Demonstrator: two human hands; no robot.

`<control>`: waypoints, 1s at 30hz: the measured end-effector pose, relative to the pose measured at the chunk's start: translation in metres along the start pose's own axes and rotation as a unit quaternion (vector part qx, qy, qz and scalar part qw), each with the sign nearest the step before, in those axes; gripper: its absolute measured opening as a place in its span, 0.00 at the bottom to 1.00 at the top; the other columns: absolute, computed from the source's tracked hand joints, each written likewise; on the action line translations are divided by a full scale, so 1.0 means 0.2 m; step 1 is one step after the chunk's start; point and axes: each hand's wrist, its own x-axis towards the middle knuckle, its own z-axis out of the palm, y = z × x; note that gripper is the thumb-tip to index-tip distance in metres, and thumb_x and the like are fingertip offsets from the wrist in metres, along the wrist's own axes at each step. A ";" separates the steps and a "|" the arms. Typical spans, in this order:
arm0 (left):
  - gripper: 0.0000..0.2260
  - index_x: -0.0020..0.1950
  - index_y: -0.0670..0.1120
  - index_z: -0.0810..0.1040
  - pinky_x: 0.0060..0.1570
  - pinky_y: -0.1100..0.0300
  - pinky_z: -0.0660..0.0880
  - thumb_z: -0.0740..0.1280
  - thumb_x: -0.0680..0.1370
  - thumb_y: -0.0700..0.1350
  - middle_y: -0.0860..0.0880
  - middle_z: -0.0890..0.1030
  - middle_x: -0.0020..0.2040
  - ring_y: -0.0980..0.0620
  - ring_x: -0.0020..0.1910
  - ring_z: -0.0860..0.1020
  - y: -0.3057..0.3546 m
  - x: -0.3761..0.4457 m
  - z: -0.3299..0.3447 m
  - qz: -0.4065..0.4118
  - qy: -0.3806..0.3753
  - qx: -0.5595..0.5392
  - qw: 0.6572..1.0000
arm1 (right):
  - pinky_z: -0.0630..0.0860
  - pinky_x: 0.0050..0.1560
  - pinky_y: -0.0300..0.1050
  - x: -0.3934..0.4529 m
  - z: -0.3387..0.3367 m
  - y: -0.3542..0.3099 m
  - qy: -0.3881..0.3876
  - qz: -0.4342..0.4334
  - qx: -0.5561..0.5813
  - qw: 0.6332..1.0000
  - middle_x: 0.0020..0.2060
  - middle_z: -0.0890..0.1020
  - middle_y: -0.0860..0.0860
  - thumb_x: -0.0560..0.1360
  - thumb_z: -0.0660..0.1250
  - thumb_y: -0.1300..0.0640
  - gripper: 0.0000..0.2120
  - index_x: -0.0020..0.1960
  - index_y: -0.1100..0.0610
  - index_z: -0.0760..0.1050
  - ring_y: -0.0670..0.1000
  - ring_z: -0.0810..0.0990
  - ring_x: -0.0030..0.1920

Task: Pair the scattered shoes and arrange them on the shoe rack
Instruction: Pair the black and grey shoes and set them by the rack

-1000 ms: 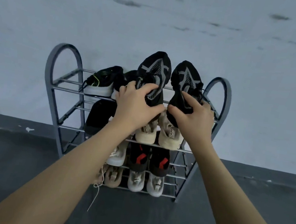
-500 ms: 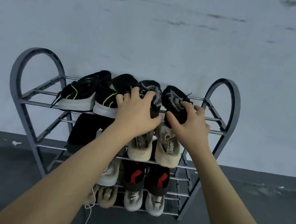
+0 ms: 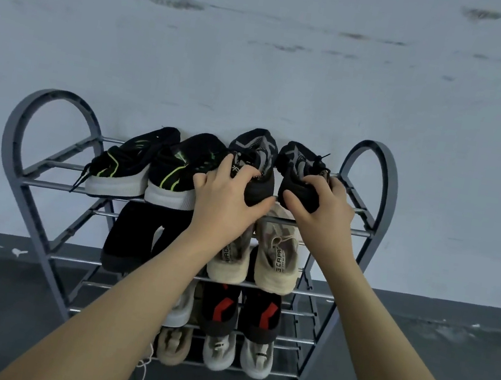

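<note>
A grey metal shoe rack (image 3: 37, 182) with several tiers stands against the wall. On its top tier, at the right, lie two black knit shoes with grey patterns. My left hand (image 3: 228, 196) grips the heel of the left black knit shoe (image 3: 253, 151). My right hand (image 3: 325, 204) grips the heel of the right black knit shoe (image 3: 299, 161). Both shoes point toes to the wall. Left of them sits a pair of black shoes with green stripes (image 3: 151, 168).
Lower tiers hold black shoes (image 3: 135, 234), a beige pair (image 3: 274, 258), a black-and-red pair (image 3: 259, 315) and pale shoes (image 3: 256, 356) at the bottom. A white lace (image 3: 142, 369) trails onto the dark floor. A stained white wall (image 3: 262, 61) stands right behind the rack.
Both hands lowered the two black knit shoes from a raised, upright hold down onto the top tier. The view shifted, showing the rack more fully.
</note>
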 end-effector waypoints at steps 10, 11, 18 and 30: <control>0.21 0.57 0.46 0.77 0.58 0.48 0.61 0.67 0.72 0.58 0.37 0.74 0.64 0.40 0.54 0.77 -0.03 -0.04 0.04 0.057 0.011 0.065 0.996 | 0.58 0.63 0.51 -0.04 0.04 0.05 -0.002 -0.006 -0.039 0.999 0.58 0.73 0.55 0.72 0.66 0.44 0.15 0.56 0.48 0.74 0.56 0.73 0.57; 0.20 0.56 0.46 0.78 0.58 0.48 0.62 0.68 0.72 0.58 0.37 0.75 0.62 0.40 0.56 0.76 -0.02 -0.03 0.04 0.050 0.021 0.041 0.998 | 0.59 0.62 0.51 -0.03 0.03 0.05 -0.001 -0.003 -0.037 0.999 0.57 0.73 0.54 0.72 0.66 0.44 0.15 0.56 0.48 0.74 0.55 0.73 0.55; 0.21 0.61 0.52 0.73 0.65 0.45 0.57 0.64 0.73 0.60 0.44 0.72 0.63 0.42 0.57 0.74 -0.01 -0.05 0.05 0.039 -0.036 0.059 0.997 | 0.70 0.61 0.62 -0.03 -0.01 0.08 -0.053 -0.005 -0.047 0.998 0.63 0.70 0.57 0.72 0.66 0.44 0.18 0.59 0.48 0.73 0.60 0.73 0.60; 0.20 0.63 0.47 0.75 0.61 0.49 0.62 0.66 0.74 0.55 0.40 0.75 0.60 0.41 0.51 0.78 -0.04 -0.08 0.05 0.077 -0.002 0.095 0.993 | 0.62 0.67 0.60 -0.01 0.04 0.07 -0.074 -0.015 -0.104 0.992 0.67 0.67 0.59 0.74 0.61 0.41 0.19 0.63 0.46 0.68 0.61 0.71 0.62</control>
